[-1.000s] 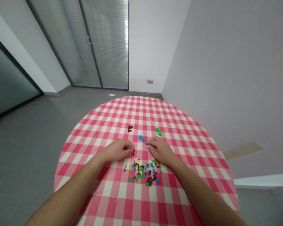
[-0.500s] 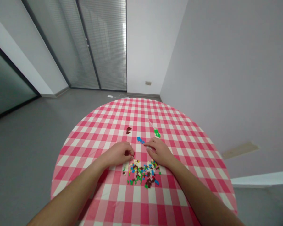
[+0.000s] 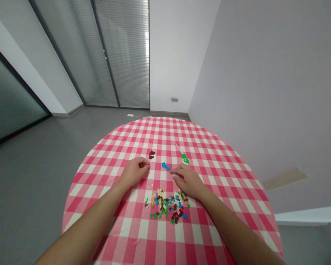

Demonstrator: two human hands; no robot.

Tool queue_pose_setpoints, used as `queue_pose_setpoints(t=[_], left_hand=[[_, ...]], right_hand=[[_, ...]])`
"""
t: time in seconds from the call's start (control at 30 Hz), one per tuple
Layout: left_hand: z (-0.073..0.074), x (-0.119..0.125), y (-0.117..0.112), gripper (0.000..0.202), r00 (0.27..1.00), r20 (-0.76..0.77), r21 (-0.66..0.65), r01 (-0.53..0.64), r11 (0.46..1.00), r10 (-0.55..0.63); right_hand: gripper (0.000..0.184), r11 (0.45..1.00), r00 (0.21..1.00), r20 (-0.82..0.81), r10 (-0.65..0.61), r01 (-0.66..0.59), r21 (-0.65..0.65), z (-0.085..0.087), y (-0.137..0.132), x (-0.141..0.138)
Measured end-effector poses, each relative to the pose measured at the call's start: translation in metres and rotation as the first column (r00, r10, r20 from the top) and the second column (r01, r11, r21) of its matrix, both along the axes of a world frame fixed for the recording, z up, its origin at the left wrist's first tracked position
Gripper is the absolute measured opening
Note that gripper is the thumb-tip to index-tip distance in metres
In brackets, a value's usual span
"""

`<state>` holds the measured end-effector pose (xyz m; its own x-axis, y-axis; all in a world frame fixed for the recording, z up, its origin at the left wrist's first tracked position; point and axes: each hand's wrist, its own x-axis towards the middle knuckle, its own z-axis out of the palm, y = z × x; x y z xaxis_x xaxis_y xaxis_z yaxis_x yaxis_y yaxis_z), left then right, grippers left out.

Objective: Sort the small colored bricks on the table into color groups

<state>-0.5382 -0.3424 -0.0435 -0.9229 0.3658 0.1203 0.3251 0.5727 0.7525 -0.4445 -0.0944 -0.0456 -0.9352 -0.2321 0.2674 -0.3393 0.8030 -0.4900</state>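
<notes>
My left hand [image 3: 134, 171] is closed in a pinch over the cloth, just short of a small group of brown toy bricks [image 3: 152, 155]. Whatever its fingertips hold is too small to make out. My right hand [image 3: 188, 179] rests on the table with its fingers apart, the index fingertip at the edge of a group of blue toy bricks [image 3: 165, 166]. Beyond that hand lies a group of green toy bricks [image 3: 185, 158]. Closer to me, between my forearms, spreads a loose pile of mixed toy bricks [image 3: 165, 207] in several colours.
A red-and-white checked cloth [image 3: 121, 230] covers the round table. Past its far edge, a white power strip [image 3: 130, 115] lies on the grey floor. A plain wall [image 3: 264, 92] stands close on the right, and glass panels with blinds [image 3: 129, 55] are behind.
My left hand has moved from the mixed pile's edge, away from me and slightly left, towards the brown bricks. My right hand has stayed by the blue bricks. The view has shifted a little.
</notes>
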Motion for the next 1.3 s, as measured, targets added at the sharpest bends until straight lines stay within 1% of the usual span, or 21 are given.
queue_pose_setpoints(t=[0.13,0.27,0.33,0.43,0.53,0.77,0.93,1.17,1.3], left_hand=[[-0.002,0.001,0.004,0.015,0.998,-0.053,-0.049,-0.018,0.999,0.015],[-0.004,-0.002,0.005,0.015,0.994,-0.104,-0.1,0.005,0.995,-0.015],[-0.005,-0.004,0.004,0.016,0.994,-0.106,-0.107,0.024,0.994,-0.035],[-0.006,-0.005,0.003,0.017,0.996,-0.069,-0.084,0.054,0.995,-0.06],[-0.005,-0.005,0.002,0.017,0.998,-0.033,-0.064,0.059,0.996,-0.061],[-0.004,-0.006,0.0,0.015,0.995,0.069,0.003,0.071,0.997,-0.071],[-0.005,-0.007,-0.002,0.015,0.982,0.151,0.055,0.106,0.993,-0.114],[-0.006,-0.009,-0.005,0.013,0.963,0.203,0.102,0.158,0.982,-0.176],[-0.006,-0.009,-0.007,0.013,0.961,0.209,0.097,0.163,0.982,-0.18]], right_hand=[[0.025,1.0,1.0,0.018,-0.015,0.015,-0.018,0.001,0.0,0.001],[0.026,0.999,0.999,0.031,-0.024,0.025,-0.022,0.003,-0.001,0.001],[0.025,0.999,0.999,0.03,-0.026,0.027,-0.019,0.003,-0.001,0.001],[0.023,0.999,1.0,0.015,-0.027,0.027,-0.021,0.001,-0.001,0.001],[0.023,0.999,1.0,0.005,-0.021,0.022,-0.034,0.0,0.0,0.001],[0.022,0.998,0.998,0.04,-0.039,0.04,-0.044,0.002,0.0,0.0],[0.021,0.998,0.999,0.036,-0.036,0.038,-0.055,0.001,0.0,-0.001],[0.02,0.997,1.0,0.01,-0.009,0.009,-0.071,0.0,0.001,0.0],[0.019,0.997,1.0,0.015,-0.013,0.014,-0.072,0.002,0.001,0.0]])
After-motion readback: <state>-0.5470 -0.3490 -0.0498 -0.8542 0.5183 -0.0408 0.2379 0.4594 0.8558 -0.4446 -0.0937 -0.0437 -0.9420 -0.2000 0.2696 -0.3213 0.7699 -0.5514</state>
